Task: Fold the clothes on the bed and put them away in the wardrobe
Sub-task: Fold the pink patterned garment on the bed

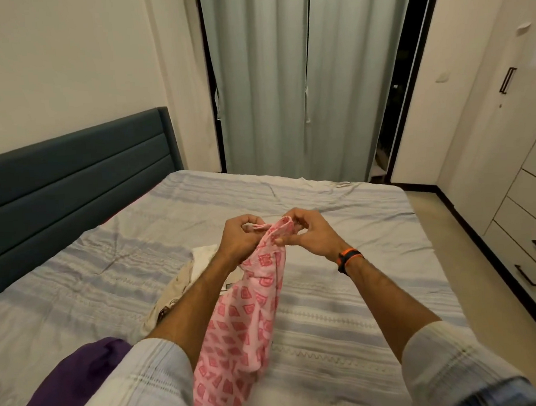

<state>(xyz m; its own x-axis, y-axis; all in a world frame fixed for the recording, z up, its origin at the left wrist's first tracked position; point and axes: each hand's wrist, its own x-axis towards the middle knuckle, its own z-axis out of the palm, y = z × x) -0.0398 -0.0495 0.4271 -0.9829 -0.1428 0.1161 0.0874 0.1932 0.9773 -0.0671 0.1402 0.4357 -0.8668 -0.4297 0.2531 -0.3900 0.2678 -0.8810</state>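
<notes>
A wide bed [344, 292] covered with a pale blue and white striped sheet fills the room's middle, its dark teal padded headboard [71, 189] against the cream wall on the left. Long grey-green curtains [284, 82] hang at the far end, and a white wardrobe with black bar handles [515, 156], its doors and drawers closed, stands along the right wall.

Above the bed, the left hand [240, 236] and right hand [309, 228] each pinch the top edge of a pink cloth garment with a red diamond print [236, 327], which hangs down between the forearms. A black and orange wristband [348, 259] circles the right wrist. A crumpled beige and white garment [183, 283] lies on the sheet beside the left forearm, and a purple garment [73, 378] lies near the lower left.
</notes>
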